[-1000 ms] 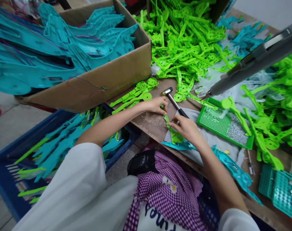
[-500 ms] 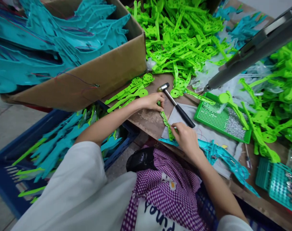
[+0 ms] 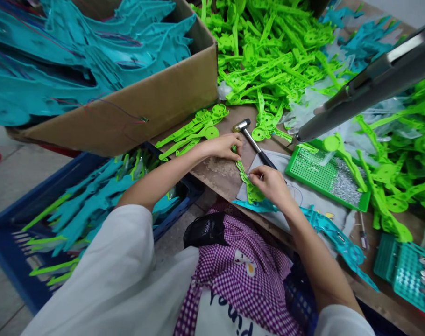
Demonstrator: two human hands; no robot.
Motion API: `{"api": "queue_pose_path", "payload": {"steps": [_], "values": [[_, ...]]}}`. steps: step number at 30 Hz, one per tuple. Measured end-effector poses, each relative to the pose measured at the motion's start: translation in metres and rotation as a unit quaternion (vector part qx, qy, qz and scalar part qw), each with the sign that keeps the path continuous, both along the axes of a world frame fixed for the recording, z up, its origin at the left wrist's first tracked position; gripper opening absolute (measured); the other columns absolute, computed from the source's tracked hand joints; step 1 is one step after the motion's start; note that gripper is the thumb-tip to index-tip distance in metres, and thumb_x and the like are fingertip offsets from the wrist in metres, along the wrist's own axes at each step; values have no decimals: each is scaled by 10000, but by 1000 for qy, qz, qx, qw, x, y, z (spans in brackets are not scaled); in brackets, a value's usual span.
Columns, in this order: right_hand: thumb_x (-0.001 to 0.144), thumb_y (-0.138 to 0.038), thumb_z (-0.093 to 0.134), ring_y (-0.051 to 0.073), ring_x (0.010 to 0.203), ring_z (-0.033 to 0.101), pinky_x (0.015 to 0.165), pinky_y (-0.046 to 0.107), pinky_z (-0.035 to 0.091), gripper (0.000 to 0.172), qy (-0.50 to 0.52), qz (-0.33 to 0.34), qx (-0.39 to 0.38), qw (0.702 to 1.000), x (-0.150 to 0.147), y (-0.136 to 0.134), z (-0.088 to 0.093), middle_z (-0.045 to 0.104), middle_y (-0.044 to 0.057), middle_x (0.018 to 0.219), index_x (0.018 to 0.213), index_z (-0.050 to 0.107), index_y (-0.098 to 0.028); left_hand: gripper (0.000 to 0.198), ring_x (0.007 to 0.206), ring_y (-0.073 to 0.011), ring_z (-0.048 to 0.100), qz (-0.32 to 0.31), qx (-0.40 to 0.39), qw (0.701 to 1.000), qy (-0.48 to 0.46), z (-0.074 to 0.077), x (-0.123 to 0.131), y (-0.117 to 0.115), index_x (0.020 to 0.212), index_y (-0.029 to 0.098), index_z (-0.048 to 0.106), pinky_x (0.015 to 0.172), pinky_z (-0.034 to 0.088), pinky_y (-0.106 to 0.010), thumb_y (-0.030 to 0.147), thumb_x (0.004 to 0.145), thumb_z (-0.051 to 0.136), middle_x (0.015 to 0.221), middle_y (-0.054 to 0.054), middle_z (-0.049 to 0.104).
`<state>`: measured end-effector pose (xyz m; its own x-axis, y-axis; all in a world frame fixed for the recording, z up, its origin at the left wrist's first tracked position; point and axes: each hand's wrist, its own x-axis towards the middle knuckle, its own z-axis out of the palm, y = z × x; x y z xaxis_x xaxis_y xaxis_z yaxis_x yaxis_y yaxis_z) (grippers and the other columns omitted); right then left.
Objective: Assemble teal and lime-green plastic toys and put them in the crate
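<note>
My left hand point(image 3: 227, 146) is closed on the upper end of a long green plastic part point(image 3: 243, 174) at the table's front edge. Fingers pinched, my right hand point(image 3: 271, 184) is at the middle of the same part; whatever tiny thing it may hold is too small to make out. Under the right forearm lies a turquoise plastic shell point(image 3: 338, 233) with thin wires, partly hidden by my arm. A small hammer point(image 3: 256, 144) with a black handle rests just beyond my hands.
A green tray point(image 3: 310, 170) holds small silvery pieces. An electric screwdriver point(image 3: 366, 84) hangs at the right. Green parts point(image 3: 268, 60) are heaped behind. A cardboard box point(image 3: 128, 116) of turquoise shells stands left, above a blue crate point(image 3: 9, 252). A teal case point(image 3: 412, 275) lies right.
My right hand has shifted slightly up along the green part, uncovering more of its lower end. My left hand keeps its hold. The whole view has shifted a little.
</note>
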<state>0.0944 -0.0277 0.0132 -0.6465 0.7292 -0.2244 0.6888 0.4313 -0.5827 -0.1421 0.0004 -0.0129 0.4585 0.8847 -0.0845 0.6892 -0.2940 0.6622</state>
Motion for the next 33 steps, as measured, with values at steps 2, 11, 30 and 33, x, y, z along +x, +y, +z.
{"api": "queue_pose_path", "payload": {"steps": [2,11,30,33], "values": [[835,-311,540,143,677,565,639,247,357,207,8,-9,-36,999,1,6,-2,664,27,755,868,686,-168,177,961,-182,563,3,-4,1000,3,-1,0,1,823,156,717,845,411,-266,293,714,741,1093,-67,573],[682,-256,580,117,586,467,550,249,308,98,-96,102,-140,980,-22,46,0,551,-3,600,652,626,-174,165,965,-177,561,5,6,1000,5,-10,-1,4,811,183,711,873,410,-261,294,695,746,1028,-35,568],[676,-224,569,88,535,371,520,242,301,93,-136,169,-206,954,-34,61,2,448,-34,547,606,600,-171,147,949,-170,543,1,-21,1000,-10,-13,-2,7,771,178,689,832,397,-246,292,690,731,1026,-28,555],[687,-238,595,96,530,409,525,253,311,93,-161,166,-174,957,-36,58,1,484,-25,546,624,626,-178,154,946,-169,543,5,-19,1000,-10,-14,-2,7,769,184,687,842,395,-244,303,684,734,1013,-20,559]]}}
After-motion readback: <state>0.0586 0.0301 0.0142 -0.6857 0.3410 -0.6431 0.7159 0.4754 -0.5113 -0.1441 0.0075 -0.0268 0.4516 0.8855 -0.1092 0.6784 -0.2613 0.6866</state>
